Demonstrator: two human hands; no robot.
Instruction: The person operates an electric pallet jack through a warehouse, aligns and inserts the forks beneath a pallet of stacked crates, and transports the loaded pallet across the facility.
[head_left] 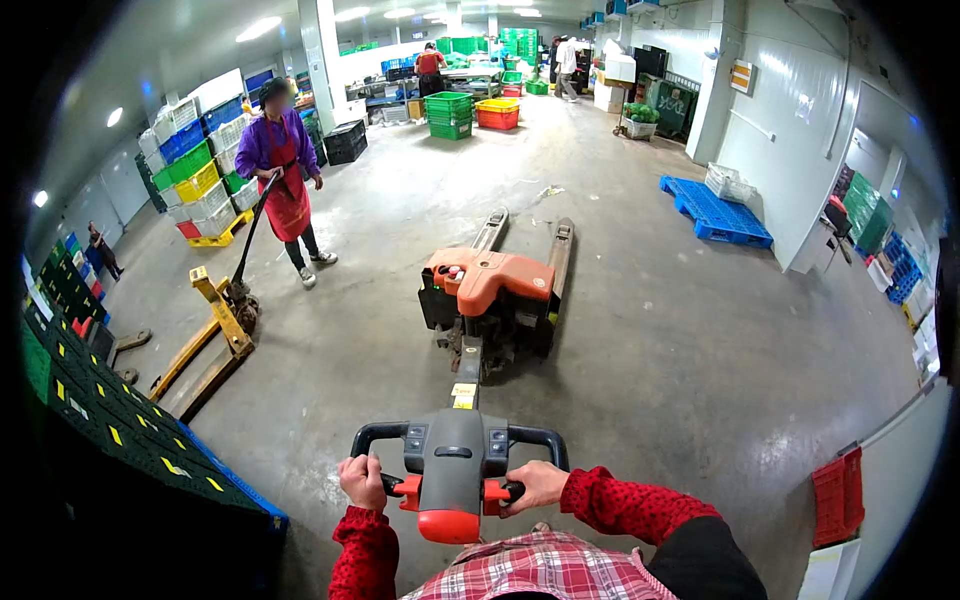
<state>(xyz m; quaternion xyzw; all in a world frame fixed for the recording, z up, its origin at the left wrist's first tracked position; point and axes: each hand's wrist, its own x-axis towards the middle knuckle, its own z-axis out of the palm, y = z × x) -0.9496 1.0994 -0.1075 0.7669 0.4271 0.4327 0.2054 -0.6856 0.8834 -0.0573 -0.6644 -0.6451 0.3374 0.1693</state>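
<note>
In the head view, an orange electric pallet jack (500,280) stands in front of me, its two forks pointing away with nothing on them. Its grey and red control handle (453,470) reaches back toward my body. My left hand (362,482) is closed around the left side of the handle, by the black grip and red lever. On the other side my right hand (537,486) wraps the right grip, fingers partly hidden under it. Both of my sleeves are red with dark dots.
At left a person in a red apron (285,170) holds the handle of a yellow pallet jack (215,335). Dark stacked crates (130,430) stand close on my left. A blue pallet (715,212) lies by the right wall, and a red crate (838,497) sits nearer. Green crates (448,115) stand ahead.
</note>
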